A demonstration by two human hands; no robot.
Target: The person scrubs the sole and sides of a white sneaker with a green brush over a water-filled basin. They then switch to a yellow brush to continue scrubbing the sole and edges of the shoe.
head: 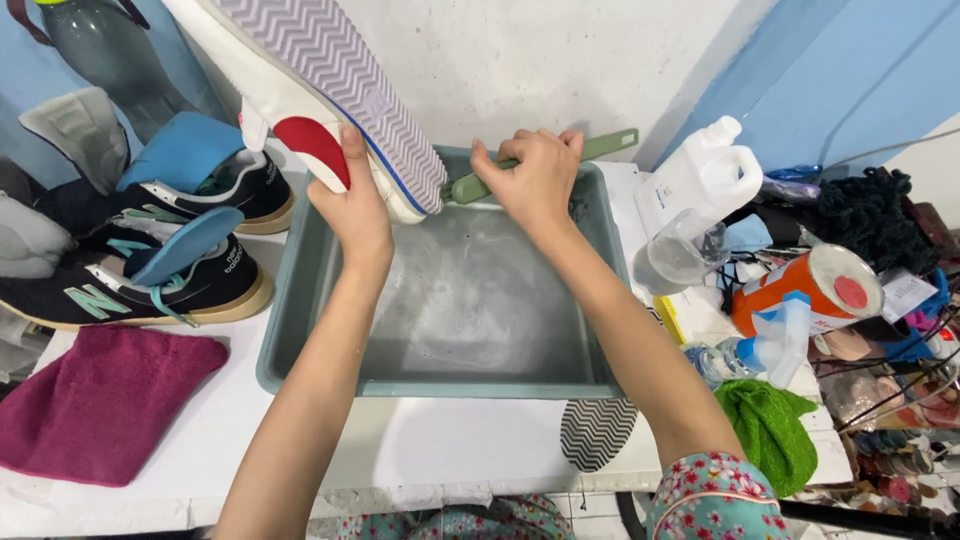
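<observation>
Over the grey tub (300, 300), 11 o'clock: left hand (355, 205) grips the white sneaker (300, 80), sole up; right hand (535, 175) clenched on the green brush (600, 146), bristles at the sole edge. Tub water soapy. Scrubbing looks midway; dark sneakers (150, 240) at 9 o'clock wait with insoles out.

A white sneaker (320, 90), sole turned up, is held at its heel by the left hand (352, 205) above a grey-green tub (300, 290) of soapy water. A green-handled brush (545, 160) is gripped by the right hand (532, 175) and pressed against the sneaker's edge. Dark sneakers (150, 255) and a magenta towel (100, 400) are seen to the left.
</observation>
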